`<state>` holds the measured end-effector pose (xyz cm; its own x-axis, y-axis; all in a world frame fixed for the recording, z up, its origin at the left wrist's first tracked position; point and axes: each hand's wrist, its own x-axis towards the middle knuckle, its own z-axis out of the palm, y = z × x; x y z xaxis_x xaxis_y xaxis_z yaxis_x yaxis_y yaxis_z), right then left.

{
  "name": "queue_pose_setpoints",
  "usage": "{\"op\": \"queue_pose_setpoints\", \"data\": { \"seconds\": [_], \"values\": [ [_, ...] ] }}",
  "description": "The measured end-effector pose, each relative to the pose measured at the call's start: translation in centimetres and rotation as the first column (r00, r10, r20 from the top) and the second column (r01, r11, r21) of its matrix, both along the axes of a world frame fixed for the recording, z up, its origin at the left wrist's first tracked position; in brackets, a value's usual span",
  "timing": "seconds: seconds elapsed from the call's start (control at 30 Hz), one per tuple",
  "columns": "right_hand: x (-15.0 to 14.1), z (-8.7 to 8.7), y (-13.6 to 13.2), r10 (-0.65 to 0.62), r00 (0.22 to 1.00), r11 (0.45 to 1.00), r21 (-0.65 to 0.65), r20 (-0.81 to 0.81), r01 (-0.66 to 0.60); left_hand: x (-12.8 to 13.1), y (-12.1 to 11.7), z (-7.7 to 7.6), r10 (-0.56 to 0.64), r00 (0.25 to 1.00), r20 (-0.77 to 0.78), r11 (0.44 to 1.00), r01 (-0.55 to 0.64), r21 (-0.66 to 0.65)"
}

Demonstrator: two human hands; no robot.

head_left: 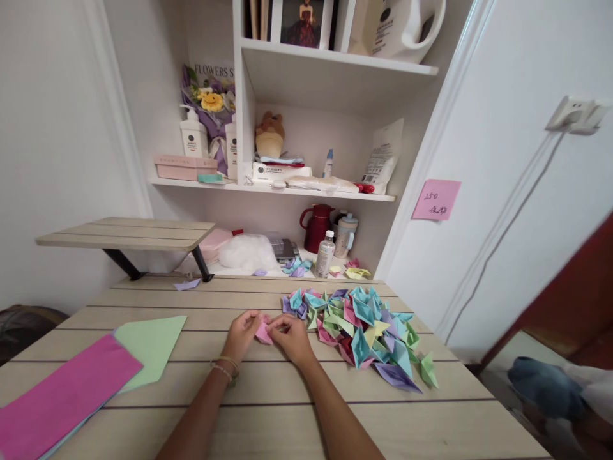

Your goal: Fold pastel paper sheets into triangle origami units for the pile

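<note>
Between my two hands is a small folded piece of pink paper (264,333), held just above or on the slatted table (268,421). My left hand (243,332) pinches its left side, and bracelets circle that wrist. On the other side, my right hand (291,335) has its fingers closed on the paper's right edge. The fingers cover part of the folds. Right of my right hand lies a heap of folded paper boats (363,326) in blue, green, pink, purple and yellow.
Magenta paper sheets (71,396) and a green sheet (153,345) lie at the left. A small raised stand (129,233) is at the back left. Behind the table, a clear bottle (325,255), a red jug (318,229) and more folded paper (297,267) sit under the shelves.
</note>
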<state>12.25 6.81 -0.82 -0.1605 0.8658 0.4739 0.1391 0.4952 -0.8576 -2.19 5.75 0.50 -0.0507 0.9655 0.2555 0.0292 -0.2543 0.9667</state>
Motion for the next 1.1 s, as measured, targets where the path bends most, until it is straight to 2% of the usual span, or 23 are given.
{"op": "queue_pose_setpoints", "data": {
  "seconds": [0.1, 0.27, 0.4, 0.5, 0.63, 0.8, 0.9, 1.0, 1.1],
  "values": [
    [0.0, 0.0, 0.0, -0.037, 0.999, 0.998, -0.043, -0.011, 0.036, -0.1, 0.1, 0.0, -0.039, 0.997, 0.062, 0.999, 0.041, -0.032],
    [0.3, -0.1, 0.3, -0.134, 0.981, 0.988, -0.093, -0.141, 0.122, -0.7, 0.2, -0.2, -0.094, 0.954, 0.284, 0.978, 0.142, -0.151],
    [0.3, -0.1, 0.3, -0.112, 0.966, 0.989, -0.125, -0.233, 0.084, -1.0, 0.3, -0.6, -0.202, 0.926, 0.319, 0.941, 0.274, -0.198],
    [0.0, 0.0, 0.2, -0.063, 0.954, 0.986, -0.167, -0.294, 0.014, -1.0, 0.4, -0.8, -0.247, 0.917, 0.312, 0.925, 0.319, -0.207],
    [-0.1, 0.0, 0.2, 0.006, 0.954, 0.979, -0.194, -0.3, -0.067, -1.0, 0.6, -0.7, -0.222, 0.936, 0.274, 0.938, 0.282, -0.203],
    [-0.2, -0.5, 0.4, 0.003, 0.976, 0.984, -0.171, -0.219, -0.041, -0.8, 0.4, -0.3, -0.189, 0.956, 0.225, 0.954, 0.233, -0.188],
    [-0.1, -0.7, 0.4, 0.035, 0.977, 0.983, -0.169, -0.211, -0.071, -0.6, 0.1, -0.2, -0.177, 0.97, 0.165, 0.962, 0.206, -0.178],
    [0.0, -0.5, 0.2, 0.074, 0.981, 0.984, -0.144, -0.179, -0.101, -0.5, 0.0, -0.1, -0.18, 0.978, 0.105, 0.964, 0.196, -0.177],
    [0.1, 0.0, 0.0, 0.078, 0.99, 0.992, -0.085, -0.118, -0.089, -0.5, -0.1, 0.1, -0.162, 0.98, 0.116, 0.97, 0.18, -0.165]
  ]
}}
